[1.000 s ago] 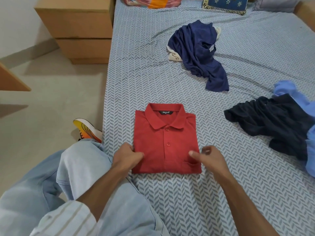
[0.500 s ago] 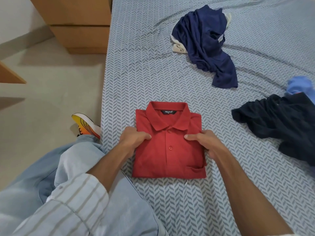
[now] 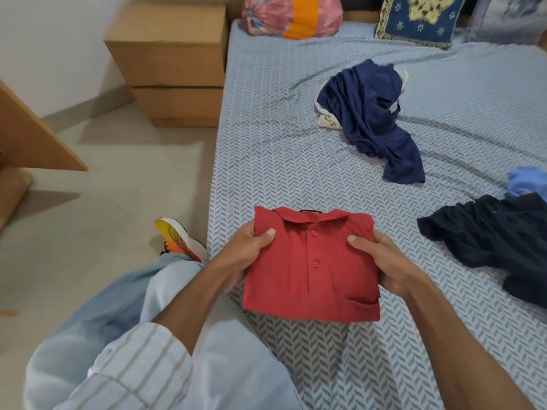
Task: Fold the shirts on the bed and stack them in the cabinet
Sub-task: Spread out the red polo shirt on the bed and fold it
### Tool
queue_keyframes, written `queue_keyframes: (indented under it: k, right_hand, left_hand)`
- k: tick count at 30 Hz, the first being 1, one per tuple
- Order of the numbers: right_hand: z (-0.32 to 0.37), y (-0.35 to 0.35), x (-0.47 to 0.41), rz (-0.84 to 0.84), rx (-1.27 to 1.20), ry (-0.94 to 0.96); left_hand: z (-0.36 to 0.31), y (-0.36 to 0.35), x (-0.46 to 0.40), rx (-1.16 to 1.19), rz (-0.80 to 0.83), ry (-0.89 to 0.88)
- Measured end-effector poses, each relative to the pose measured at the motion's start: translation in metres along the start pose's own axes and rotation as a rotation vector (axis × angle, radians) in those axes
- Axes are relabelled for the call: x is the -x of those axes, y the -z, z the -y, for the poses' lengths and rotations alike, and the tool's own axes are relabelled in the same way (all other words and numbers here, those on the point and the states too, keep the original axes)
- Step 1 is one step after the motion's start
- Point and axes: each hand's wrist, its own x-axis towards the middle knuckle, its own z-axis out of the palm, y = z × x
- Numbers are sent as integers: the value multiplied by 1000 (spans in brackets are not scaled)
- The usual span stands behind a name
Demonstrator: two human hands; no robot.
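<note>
A folded red polo shirt (image 3: 310, 270) hangs lifted above the near edge of the bed (image 3: 266, 161), collar away from me. My left hand (image 3: 245, 250) grips its left side, thumb on top. My right hand (image 3: 381, 258) grips its right side the same way. A crumpled navy shirt (image 3: 373, 119) lies further back on the sheet. A dark, nearly black shirt (image 3: 497, 244) lies unfolded at the right, with a light blue garment (image 3: 525, 182) peeking out behind it.
A wooden bedside drawer unit (image 3: 171, 63) stands left of the bed. A wooden panel (image 3: 26, 137) juts in at the far left. Pillows (image 3: 417, 16) and a colourful bundle (image 3: 293, 16) line the bed's head. My knee (image 3: 154, 291) and a bright shoe (image 3: 177, 238) are on the floor side.
Both hands slid up the shirt's sides, took hold of it and lifted it off the sheet toward me. My view tilted up to show the bed's head.
</note>
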Motion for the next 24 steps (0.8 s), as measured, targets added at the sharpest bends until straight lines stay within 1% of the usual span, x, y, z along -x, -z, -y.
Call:
queue_keyframes:
  k: [5,10,12,14,16,19,21,24]
  right_hand:
    - [30,-47,23,219,-28,45]
    - [52,-122,56,443,-9,125]
    - [58,-153,72,517,-36,169]
    - [60,-185,87,587,-66,182]
    - [54,-215,98,648,-46,172]
    - [35,-255,106,705,66,108]
    - [20,-274,105,721,118,56]
    - [11,-297,98,761,172,3]
  left_hand:
    - [-30,43,54,123,-43,-98]
    - [-54,88,154,197,-139,-323]
    - [-57,106,197,304,-185,-412]
    - [-55,120,237,458,-230,-454]
    - [-43,129,265,561,-310,-425]
    - [-15,141,293,613,-487,-394]
    - [3,149,306,655,-547,-385]
    - [20,164,320,701,-589,-363]
